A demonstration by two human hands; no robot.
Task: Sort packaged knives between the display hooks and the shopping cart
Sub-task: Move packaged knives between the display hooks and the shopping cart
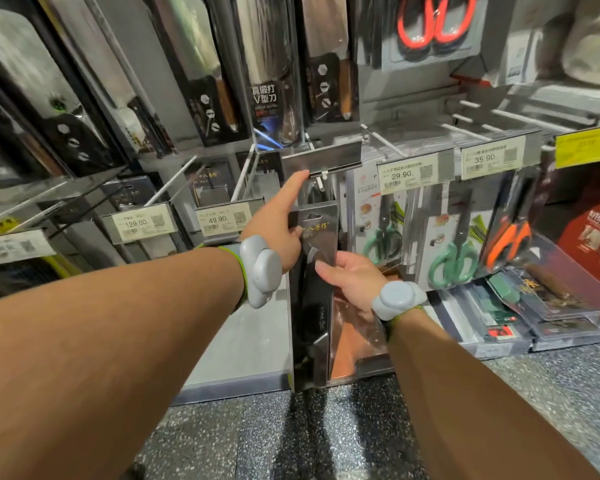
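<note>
From my feed, the biggest thing in view is the display wall (326, 98), hung with carded cleavers at twelve o'clock and scissors packs (454, 261) toward two o'clock. At the centre hangs the task's piece, the packaged knife (313, 296), a long black card held upright just below the blank label holder (323, 159) and the white hook (321, 184) behind it. My left hand (278, 233) grips the card's upper left edge with curled lower fingers while the index finger stretches straight up to touch the holder at twelve o'clock. My right hand (352, 277) sits at three o'clock of the card, thumb pressed on its face, the other fingers hidden behind, so a loose pinch is my best guess. The hang hole (313, 216) sits below the hook tip; I judge a misaligned push would buckle the card or knock the holder shut. A light grip on glossy plastic could let the pack slide to the floor. No shopping cart is visible.
</note>
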